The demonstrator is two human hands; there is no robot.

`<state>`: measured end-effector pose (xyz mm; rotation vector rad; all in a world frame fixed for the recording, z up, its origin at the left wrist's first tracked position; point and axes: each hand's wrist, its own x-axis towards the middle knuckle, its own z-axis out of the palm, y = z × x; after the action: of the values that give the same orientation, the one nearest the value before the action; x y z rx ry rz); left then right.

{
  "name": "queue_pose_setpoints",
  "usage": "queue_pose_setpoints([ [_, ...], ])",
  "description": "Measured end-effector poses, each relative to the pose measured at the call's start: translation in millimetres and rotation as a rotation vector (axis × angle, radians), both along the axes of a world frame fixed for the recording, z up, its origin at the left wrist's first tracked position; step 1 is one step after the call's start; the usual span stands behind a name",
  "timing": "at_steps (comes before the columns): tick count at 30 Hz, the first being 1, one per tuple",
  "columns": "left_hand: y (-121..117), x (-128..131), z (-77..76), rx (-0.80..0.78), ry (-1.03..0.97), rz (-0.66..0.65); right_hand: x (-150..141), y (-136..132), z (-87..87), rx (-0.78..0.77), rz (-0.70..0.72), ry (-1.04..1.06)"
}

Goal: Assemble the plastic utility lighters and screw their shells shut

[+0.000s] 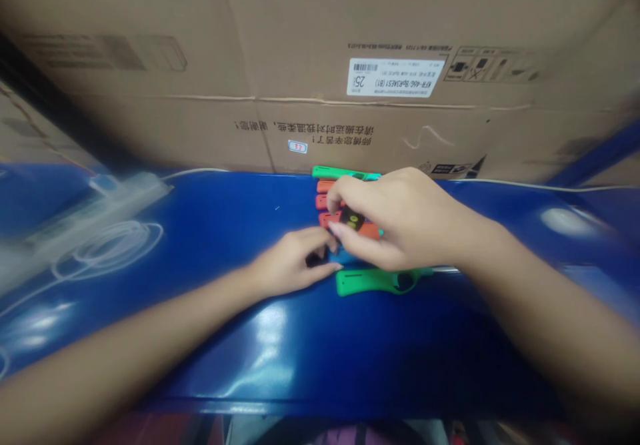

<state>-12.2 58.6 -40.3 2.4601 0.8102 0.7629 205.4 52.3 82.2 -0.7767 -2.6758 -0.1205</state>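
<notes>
Some steadying is best given by the left hand [300,258], loosely curled, its hold hidden, beside the row of handles [367,282] on the surface [210,208]; the black-and-yellow piece [353,218] is best pinched lightly by the right hand [415,221], half closed about it, grip uncertain. Two green handles [331,172] and at least three orange-red handles [321,201] are counted.

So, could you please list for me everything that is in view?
Lighters: at least five, two green and the others red-orange, centre
Blue piece: one, blue, centre, mostly hidden
Black piece: one, black with yellow marks, centre
Table: one, blue, underneath
Carton: at least one, brown, back
Labels: two, white, carton's front
Power strip: one, whitish, left, blurred
Cables: several, white, left and along carton's base
Posts: two, dark left, blue right
Left hand: one, bare, centre
Right hand: one, bare, centre right
</notes>
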Motion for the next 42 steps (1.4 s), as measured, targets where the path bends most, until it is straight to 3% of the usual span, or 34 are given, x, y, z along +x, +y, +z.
queue_pose_setpoints([
  [7,-1,1,3.2,-0.040,-0.037,0.014,7,0,10.5,-0.061,-0.026,-0.011],
  [13,0,4,12.3,-0.131,-0.006,0.038,20,0,27.8,-0.030,-0.173,-0.160],
  [19,-1,6,26.2,0.047,0.235,0.017,26,3,27.2,-0.028,-0.272,-0.294],
  [25,2,14,39.6,0.383,0.607,-0.080,27,-1,28.7,-0.080,-0.305,-0.347],
  [31,10,25,41.6,0.521,0.728,-0.142,28,-1,30.4,-0.087,-0.302,-0.341],
  [36,10,28,42.6,0.560,0.694,-0.060,29,0,30.9,-0.079,-0.302,-0.343],
  [42,10,26,46.7,0.436,0.696,0.055,30,1,31.9,-0.089,-0.309,-0.351],
])
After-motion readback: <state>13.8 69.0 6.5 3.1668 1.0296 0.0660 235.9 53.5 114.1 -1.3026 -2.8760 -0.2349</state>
